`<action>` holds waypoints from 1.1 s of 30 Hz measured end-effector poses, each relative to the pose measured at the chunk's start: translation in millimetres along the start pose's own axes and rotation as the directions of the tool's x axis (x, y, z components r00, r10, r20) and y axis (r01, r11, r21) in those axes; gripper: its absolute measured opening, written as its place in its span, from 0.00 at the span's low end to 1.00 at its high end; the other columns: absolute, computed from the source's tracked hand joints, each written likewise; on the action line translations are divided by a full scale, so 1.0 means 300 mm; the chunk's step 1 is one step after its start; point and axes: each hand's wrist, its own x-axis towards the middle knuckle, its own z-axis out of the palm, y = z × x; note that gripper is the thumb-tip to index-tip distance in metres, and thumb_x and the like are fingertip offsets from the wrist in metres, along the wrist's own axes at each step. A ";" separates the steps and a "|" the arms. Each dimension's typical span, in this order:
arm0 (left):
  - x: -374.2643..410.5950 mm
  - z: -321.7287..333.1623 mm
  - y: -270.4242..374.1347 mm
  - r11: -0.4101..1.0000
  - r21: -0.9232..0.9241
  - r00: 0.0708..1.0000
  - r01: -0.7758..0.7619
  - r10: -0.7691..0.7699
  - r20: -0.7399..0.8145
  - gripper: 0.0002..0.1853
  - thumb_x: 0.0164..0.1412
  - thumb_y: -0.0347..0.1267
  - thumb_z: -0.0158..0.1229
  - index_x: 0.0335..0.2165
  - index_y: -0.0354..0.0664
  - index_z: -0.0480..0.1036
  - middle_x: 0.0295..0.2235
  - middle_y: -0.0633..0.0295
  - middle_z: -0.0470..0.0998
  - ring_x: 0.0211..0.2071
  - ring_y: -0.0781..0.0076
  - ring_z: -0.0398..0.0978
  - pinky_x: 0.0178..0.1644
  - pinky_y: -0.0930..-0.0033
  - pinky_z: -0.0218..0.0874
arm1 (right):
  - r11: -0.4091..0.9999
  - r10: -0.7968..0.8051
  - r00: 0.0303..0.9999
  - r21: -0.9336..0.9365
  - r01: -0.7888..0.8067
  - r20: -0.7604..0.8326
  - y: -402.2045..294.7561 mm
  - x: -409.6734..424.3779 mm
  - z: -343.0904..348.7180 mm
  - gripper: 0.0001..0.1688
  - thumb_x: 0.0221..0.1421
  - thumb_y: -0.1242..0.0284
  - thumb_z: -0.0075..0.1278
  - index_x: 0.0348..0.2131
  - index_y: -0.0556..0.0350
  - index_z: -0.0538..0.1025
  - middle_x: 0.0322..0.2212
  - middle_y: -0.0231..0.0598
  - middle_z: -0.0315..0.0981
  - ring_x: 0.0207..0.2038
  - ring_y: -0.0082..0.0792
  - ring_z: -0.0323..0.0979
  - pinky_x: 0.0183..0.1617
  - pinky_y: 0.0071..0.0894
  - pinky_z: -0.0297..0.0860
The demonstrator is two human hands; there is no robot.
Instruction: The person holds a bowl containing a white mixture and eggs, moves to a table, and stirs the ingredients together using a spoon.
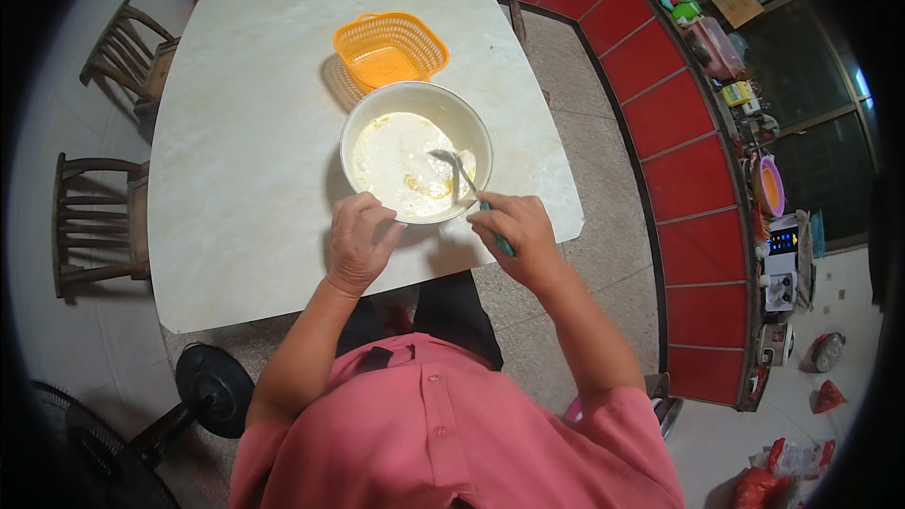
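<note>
A deep white enamel basin [463, 109] stands near the front edge of the table. Inside it is a pale, wet, creamy mixture [399, 148] with yellow streaks, like egg, towards the near right. My left hand [362, 237] holds the near-left rim of the basin, thumb and fingers on the edge. In my right hand [520, 233] is the green handle of a metal spoon [463, 173]; it slants over the near-right rim. The spoon's head rests at the mixture's surface, right of the middle.
Just behind the basin sits an orange plastic basket [389, 56] on the pale table [240, 141]. Two wooden chairs [99, 219] stand at the left. A pedestal fan [212, 392] is at lower left. Red-tiled cabinets [686, 184] curve along the right, their counter crowded with kitchen items.
</note>
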 end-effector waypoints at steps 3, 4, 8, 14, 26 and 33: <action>0.000 0.002 0.000 1.000 -0.015 1.000 0.004 -0.004 0.000 0.19 0.42 0.24 0.70 0.34 0.46 0.72 0.37 0.59 0.70 0.38 0.56 0.69 0.42 0.58 0.64 | 0.998 -0.025 0.999 0.063 0.023 0.039 -0.040 -0.024 -0.042 0.15 0.44 0.77 0.63 0.34 0.43 0.78 0.41 0.35 0.78 0.39 0.39 0.74 0.41 0.39 0.64; 0.001 0.003 0.001 1.000 -0.021 1.000 0.010 -0.010 -0.001 0.19 0.42 0.24 0.70 0.34 0.46 0.72 0.37 0.59 0.70 0.38 0.56 0.69 0.42 0.58 0.64 | 0.995 -0.035 0.998 0.094 0.030 0.054 -0.055 -0.027 -0.053 0.15 0.44 0.77 0.63 0.34 0.43 0.78 0.41 0.35 0.78 0.39 0.39 0.74 0.41 0.39 0.64; -0.004 0.004 -0.003 0.999 -0.034 1.000 0.021 -0.021 -0.001 0.18 0.42 0.24 0.70 0.35 0.46 0.73 0.37 0.59 0.71 0.38 0.56 0.69 0.42 0.58 0.64 | 0.982 -0.070 0.996 0.178 0.061 0.046 -0.088 -0.005 -0.061 0.17 0.44 0.78 0.63 0.36 0.43 0.78 0.42 0.36 0.77 0.41 0.39 0.75 0.41 0.39 0.64; 0.003 -0.003 0.005 0.999 -0.020 1.000 0.027 -0.027 0.002 0.18 0.42 0.25 0.70 0.34 0.46 0.73 0.37 0.59 0.71 0.39 0.56 0.70 0.42 0.58 0.65 | 0.983 -0.156 0.987 0.091 0.159 -0.040 -0.055 0.120 -0.006 0.15 0.46 0.76 0.62 0.36 0.43 0.78 0.43 0.37 0.77 0.42 0.38 0.75 0.41 0.40 0.64; 0.001 -0.006 0.003 1.000 0.002 1.000 0.027 -0.027 0.010 0.18 0.42 0.25 0.70 0.34 0.45 0.73 0.37 0.59 0.71 0.39 0.57 0.70 0.42 0.58 0.65 | 0.995 -0.096 0.994 -0.008 0.097 0.044 0.014 0.071 0.034 0.13 0.45 0.74 0.60 0.34 0.44 0.77 0.43 0.36 0.76 0.44 0.38 0.74 0.43 0.40 0.65; -0.001 0.001 -0.001 0.999 -0.033 1.000 0.029 -0.029 0.007 0.18 0.42 0.24 0.70 0.34 0.45 0.73 0.37 0.59 0.71 0.38 0.57 0.70 0.42 0.58 0.64 | 0.989 -0.138 0.981 0.065 0.130 0.137 -0.063 -0.008 -0.038 0.15 0.42 0.76 0.61 0.34 0.46 0.77 0.44 0.41 0.75 0.42 0.41 0.75 0.42 0.40 0.65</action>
